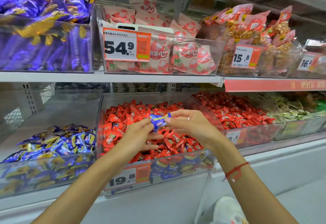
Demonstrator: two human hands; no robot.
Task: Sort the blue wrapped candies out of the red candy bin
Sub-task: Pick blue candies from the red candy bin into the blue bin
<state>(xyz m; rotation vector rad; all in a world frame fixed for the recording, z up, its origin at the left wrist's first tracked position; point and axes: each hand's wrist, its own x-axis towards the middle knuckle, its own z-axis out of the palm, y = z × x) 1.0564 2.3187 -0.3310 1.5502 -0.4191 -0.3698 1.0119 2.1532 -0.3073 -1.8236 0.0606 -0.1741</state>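
The clear red candy bin (202, 160) sits in the middle of the lower shelf, heaped with red wrapped candies (123, 116). Above the heap I hold blue wrapped candies (159, 120) between both hands. My left hand (141, 135) pinches them from the left and below. My right hand (190, 125) pinches them from the right; it wears a ring, and a red string is tied round that wrist. More blue wrappers show low behind the bin's front wall (169, 169).
To the left stands a clear bin of blue and yellow candies (58, 142). A second red candy bin (236, 110) lies to the right. The upper shelf (109, 78) carries purple packs, strawberry packs and snack bags. A white shoe (229, 209) shows at the bottom right.
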